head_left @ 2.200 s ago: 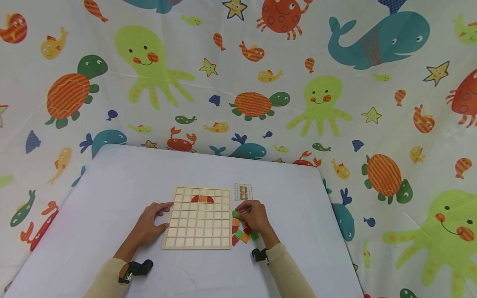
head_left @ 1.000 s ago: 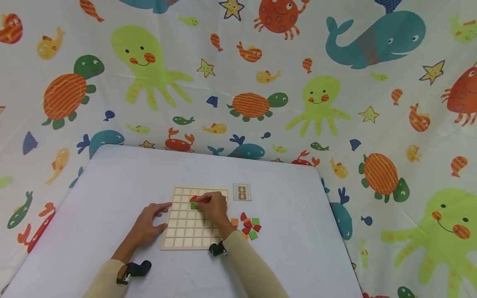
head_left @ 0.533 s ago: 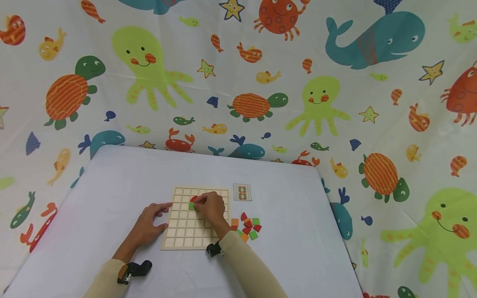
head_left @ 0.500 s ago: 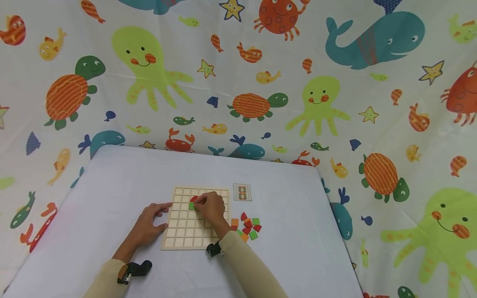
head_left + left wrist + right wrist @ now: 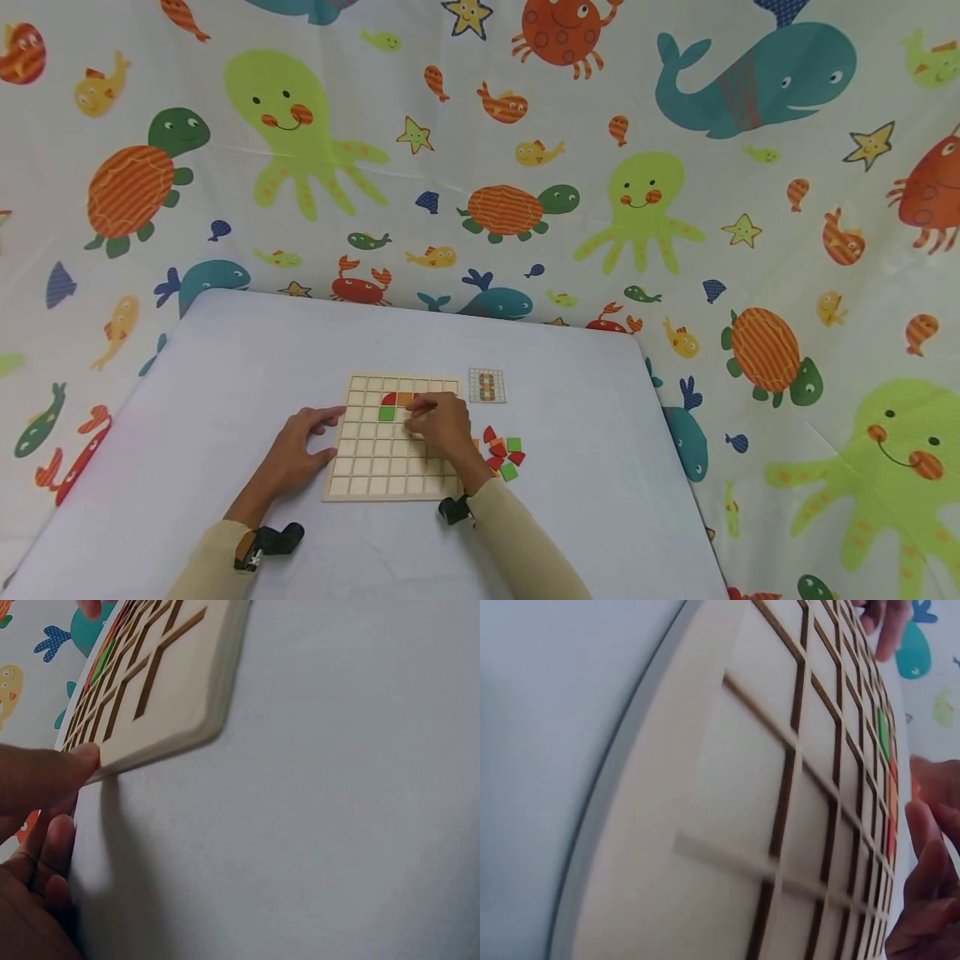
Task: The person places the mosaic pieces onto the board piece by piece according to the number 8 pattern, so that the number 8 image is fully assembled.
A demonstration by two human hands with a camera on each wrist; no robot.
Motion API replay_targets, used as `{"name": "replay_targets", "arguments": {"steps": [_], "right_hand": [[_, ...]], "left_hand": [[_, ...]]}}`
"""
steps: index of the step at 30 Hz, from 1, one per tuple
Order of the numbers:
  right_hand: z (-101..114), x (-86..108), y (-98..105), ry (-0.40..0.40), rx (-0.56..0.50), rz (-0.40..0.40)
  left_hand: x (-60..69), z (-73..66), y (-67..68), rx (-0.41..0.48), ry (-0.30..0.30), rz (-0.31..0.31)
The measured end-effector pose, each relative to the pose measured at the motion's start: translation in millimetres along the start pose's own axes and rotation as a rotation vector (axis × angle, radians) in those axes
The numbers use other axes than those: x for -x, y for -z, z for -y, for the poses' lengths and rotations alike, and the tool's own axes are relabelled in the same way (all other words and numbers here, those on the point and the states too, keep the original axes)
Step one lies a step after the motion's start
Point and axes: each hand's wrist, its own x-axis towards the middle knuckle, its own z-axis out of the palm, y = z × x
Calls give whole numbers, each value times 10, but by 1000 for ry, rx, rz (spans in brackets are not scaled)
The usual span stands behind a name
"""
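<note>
The green square [image 5: 386, 413] sits flat in a cell of the wooden board [image 5: 393, 467], a little to the 11 o'clock side of the board's middle. At its 12 o'clock, in the next cell, is a red quarter-round [image 5: 389, 399], and at 3 o'clock from that lies an orange square [image 5: 405, 399]; the view from my right wrist shows a second red piece [image 5: 891, 838] just past the orange one. My right hand [image 5: 446, 425] is over the board at 3 o'clock from the green square, thumb and forefinger apart, the other fingers loosely bent, and I see nothing between them. My left hand [image 5: 295, 454] is at the board's 9 o'clock side, fingers relaxed and spread from the thumb, with the tips of forefinger and thumb touching the wooden edge. Just off the board, between 3 and 4 o'clock, loose pieces [image 5: 498, 448] in red, orange and green lie in a cluster, partly behind my right wrist. A small pattern card [image 5: 487, 386] lies near the board at 2 o'clock. All this is on a white table [image 5: 592, 433], and at 12 o'clock beyond it hangs a cloth [image 5: 450, 117] printed with sea animals.
</note>
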Motion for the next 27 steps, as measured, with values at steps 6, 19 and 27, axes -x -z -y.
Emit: {"name": "replay_targets", "arguments": {"steps": [6, 19, 27], "right_hand": [[-194, 100, 343, 9, -44, 6], [-620, 275, 963, -89, -63, -86], [-877, 367, 1195, -134, -37, -160]], "left_hand": [[4, -7, 4, -3, 5, 9], [-9, 15, -2, -10, 12, 7], [-12, 32, -11, 1, -10, 1]]}}
